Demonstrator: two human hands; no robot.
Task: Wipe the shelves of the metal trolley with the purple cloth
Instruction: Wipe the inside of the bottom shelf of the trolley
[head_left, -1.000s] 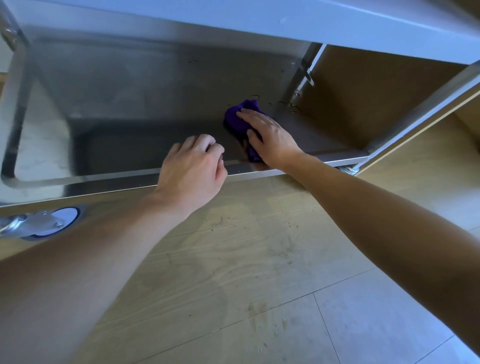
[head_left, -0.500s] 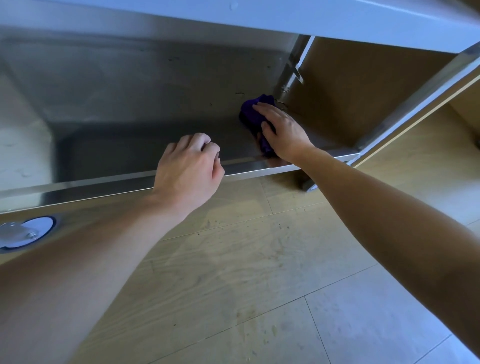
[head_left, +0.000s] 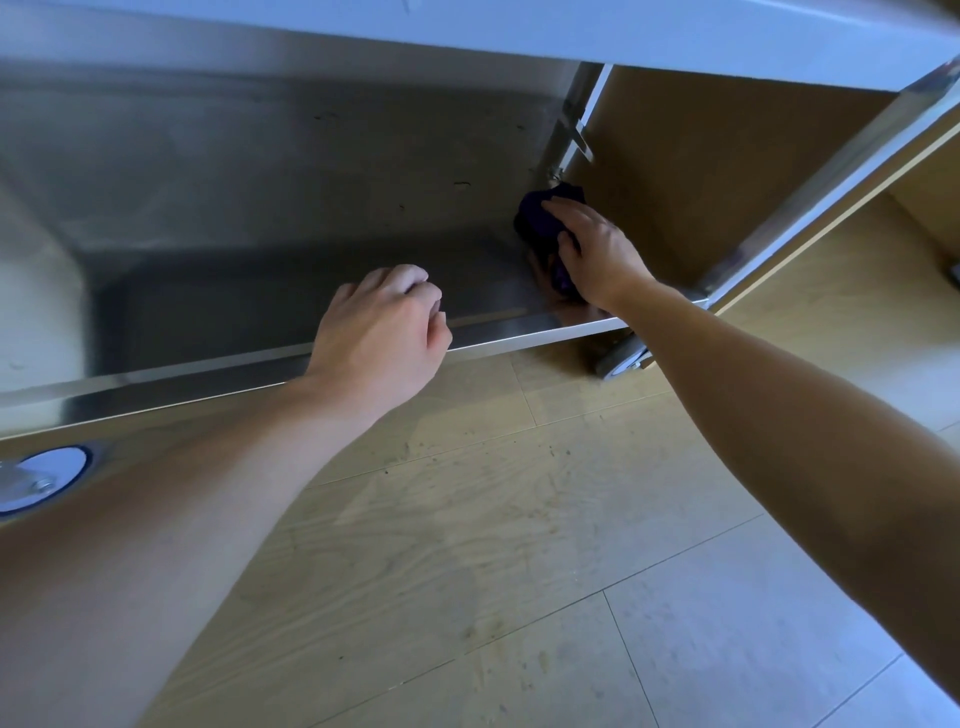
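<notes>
The metal trolley's bottom shelf (head_left: 270, 291) lies low in front of me, a dull steel tray with a raised front lip. My right hand (head_left: 597, 249) presses the bunched purple cloth (head_left: 540, 218) onto the shelf's far right corner, beside the corner post (head_left: 569, 119). Its fingers lie fairly flat over the cloth, with the thumb along its near side. My left hand (head_left: 384, 332) hovers at the shelf's front lip with its fingers loosely curled, and it holds nothing.
The shelf above (head_left: 519, 31) overhangs the work area closely. A caster wheel (head_left: 618, 358) sits under the right front corner and another (head_left: 41, 478) at the left. A wooden panel (head_left: 727, 171) stands right of the trolley. Wood and tile floor lies below.
My right hand has pushed the cloth away and to the right, from mid-shelf into the far right corner by the post. My left hand has stayed by the front lip.
</notes>
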